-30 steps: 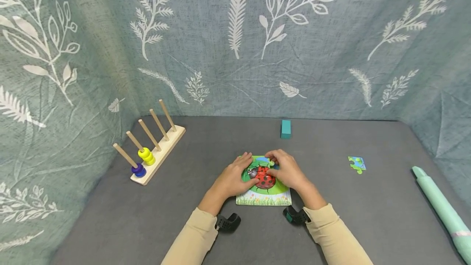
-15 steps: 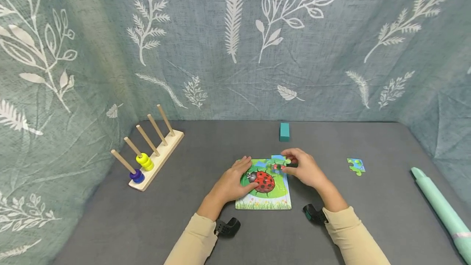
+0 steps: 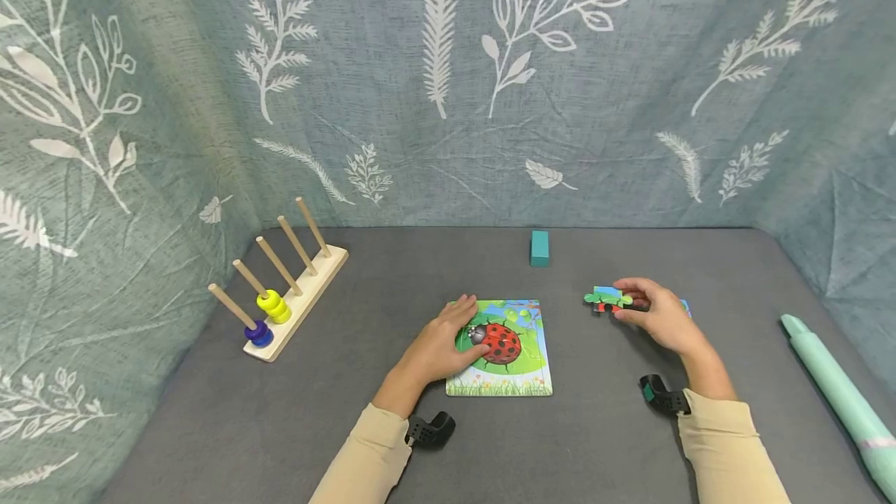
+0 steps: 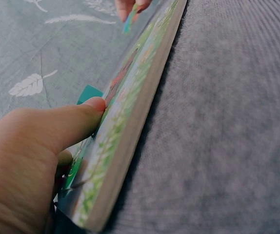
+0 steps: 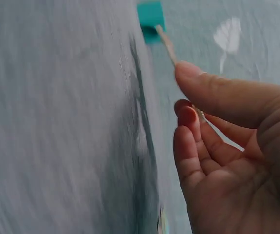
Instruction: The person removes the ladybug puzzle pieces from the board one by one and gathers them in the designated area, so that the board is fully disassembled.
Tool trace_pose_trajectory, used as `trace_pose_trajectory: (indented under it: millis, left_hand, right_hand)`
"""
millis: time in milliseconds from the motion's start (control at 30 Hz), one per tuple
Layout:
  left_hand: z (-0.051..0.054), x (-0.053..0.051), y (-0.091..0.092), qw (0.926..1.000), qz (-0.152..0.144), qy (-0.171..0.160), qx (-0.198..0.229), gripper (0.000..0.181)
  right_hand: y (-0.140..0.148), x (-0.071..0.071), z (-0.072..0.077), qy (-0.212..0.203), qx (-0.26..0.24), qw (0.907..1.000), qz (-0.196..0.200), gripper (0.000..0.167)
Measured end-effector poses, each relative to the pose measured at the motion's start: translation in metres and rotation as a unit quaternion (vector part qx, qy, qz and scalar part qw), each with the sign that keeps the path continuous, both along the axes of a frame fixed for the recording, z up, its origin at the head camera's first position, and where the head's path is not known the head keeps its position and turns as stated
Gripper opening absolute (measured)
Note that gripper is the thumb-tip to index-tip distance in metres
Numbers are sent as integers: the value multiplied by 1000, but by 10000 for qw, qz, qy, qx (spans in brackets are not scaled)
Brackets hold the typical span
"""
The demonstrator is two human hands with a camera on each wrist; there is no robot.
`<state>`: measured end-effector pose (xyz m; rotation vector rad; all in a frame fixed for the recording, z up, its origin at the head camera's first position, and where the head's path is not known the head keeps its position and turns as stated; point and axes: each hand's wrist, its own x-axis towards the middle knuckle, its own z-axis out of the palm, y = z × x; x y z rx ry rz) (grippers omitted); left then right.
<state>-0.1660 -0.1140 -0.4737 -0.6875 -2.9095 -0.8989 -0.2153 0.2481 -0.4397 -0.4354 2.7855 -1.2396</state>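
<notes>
A square ladybug jigsaw puzzle (image 3: 518, 379) lies on the dark table in the head view. My left hand (image 3: 439, 342) rests on its left side, fingers extended toward the far edge and thumb on the ladybug picture. The left wrist view shows that thumb (image 4: 84, 119) touching the puzzle's face. To the right, my right hand (image 3: 665, 321) pinches a green, blue and red puzzle piece (image 3: 603, 297) between thumb and fingers, above the table. In the right wrist view this piece (image 5: 167, 46) appears edge-on. Another puzzle piece (image 3: 686, 306) is mostly hidden behind the right hand.
A teal block (image 3: 539, 249) stands beyond the puzzle near the back cloth. At left is a wooden peg rack (image 3: 318, 274) with blue rings (image 3: 260, 334) and yellow rings (image 3: 274, 306). A rolled mint-green cloth-like bundle (image 3: 833, 383) lies along the right edge.
My right hand has lifted the puzzle piece from the puzzle's upper right and carried it rightward, toward the loose piece. My left hand has stayed on the puzzle.
</notes>
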Motion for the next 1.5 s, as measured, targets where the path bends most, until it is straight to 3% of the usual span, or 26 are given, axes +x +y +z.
trace_pose_trajectory:
  millis: [467, 733, 1133, 1267, 1500]
  left_hand:
    - [1, -1, -2, 10000, -29, -15, 26, 70]
    - [-1, -1, -3, 10000, -54, 34, 50, 69]
    - [-4, 0, -5, 9999, -21, 118, 56, 70]
    - [-5, 0, -5, 9998, -19, 81, 192, 72]
    - [-2, -1, -9, 9967, 30, -85, 803, 71]
  right_hand:
    - [22, 5, -3, -98, 376, 9991, -166, 46]
    - [22, 6, -7, 195, 630, 9978, -102, 43]
    - [17, 10, -9, 146, 467, 9985, -226, 51]
    - [15, 11, -9, 120, 291, 9992, -240, 56]
    - [4, 12, -1, -94, 1, 10000, -10, 62]
